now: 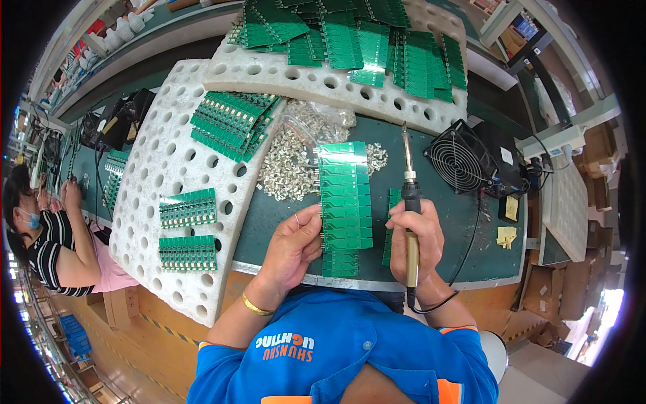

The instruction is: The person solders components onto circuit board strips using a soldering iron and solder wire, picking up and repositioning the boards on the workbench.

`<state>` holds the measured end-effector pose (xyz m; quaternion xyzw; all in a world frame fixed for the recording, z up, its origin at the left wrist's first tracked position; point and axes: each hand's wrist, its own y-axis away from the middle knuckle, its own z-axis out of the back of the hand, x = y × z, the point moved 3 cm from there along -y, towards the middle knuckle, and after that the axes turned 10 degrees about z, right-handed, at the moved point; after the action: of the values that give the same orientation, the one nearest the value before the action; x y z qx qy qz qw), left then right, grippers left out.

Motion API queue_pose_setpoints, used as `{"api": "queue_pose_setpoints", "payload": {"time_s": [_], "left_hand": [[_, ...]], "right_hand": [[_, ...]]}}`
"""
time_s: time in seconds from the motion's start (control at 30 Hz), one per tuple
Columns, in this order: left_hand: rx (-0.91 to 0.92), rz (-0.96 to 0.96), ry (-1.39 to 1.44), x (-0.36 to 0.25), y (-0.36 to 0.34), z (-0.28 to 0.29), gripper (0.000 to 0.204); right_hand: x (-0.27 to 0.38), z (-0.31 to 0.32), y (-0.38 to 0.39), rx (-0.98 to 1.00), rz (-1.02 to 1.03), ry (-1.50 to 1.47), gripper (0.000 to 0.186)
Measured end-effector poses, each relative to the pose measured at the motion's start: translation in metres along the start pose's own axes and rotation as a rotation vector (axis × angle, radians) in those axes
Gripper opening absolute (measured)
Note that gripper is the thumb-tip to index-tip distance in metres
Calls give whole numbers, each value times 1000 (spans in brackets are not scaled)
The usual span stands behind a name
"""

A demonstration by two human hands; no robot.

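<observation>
A green circuit board panel (345, 195) is pinched at its left edge by my left hand (296, 246), held upright above the bench. Below it, part of another green panel (340, 263) shows. My right hand (417, 242) grips a soldering iron (410, 192), its metal tip pointing away from me and clear of the panel. Beside that hand lies a further green board (391, 225), partly hidden by the fingers. Behind the held panel spreads a heap of small whitish metal-looking connectors (289, 161).
A white foam sheet with holes (151, 155) at left carries several boards (187, 207). Another foam sheet (303, 82) at the back bears piled panels (340, 37). At right stand a black fan (459, 158) and a yellow sponge (506, 236). A co-worker (67, 242) sits at far left.
</observation>
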<state>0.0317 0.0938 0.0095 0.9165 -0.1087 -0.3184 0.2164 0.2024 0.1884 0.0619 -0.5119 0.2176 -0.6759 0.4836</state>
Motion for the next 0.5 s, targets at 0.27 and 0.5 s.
{"api": "queue_pose_setpoints", "payload": {"time_s": [0.27,0.5], "left_hand": [[-19,-5,7,-2,-1,0,38],[-42,-6,9,-5,-1,-1,36]], "right_hand": [[2,0,1,-4,-5,-6,29],[2,-2,2,13,-1,-23,30]]}}
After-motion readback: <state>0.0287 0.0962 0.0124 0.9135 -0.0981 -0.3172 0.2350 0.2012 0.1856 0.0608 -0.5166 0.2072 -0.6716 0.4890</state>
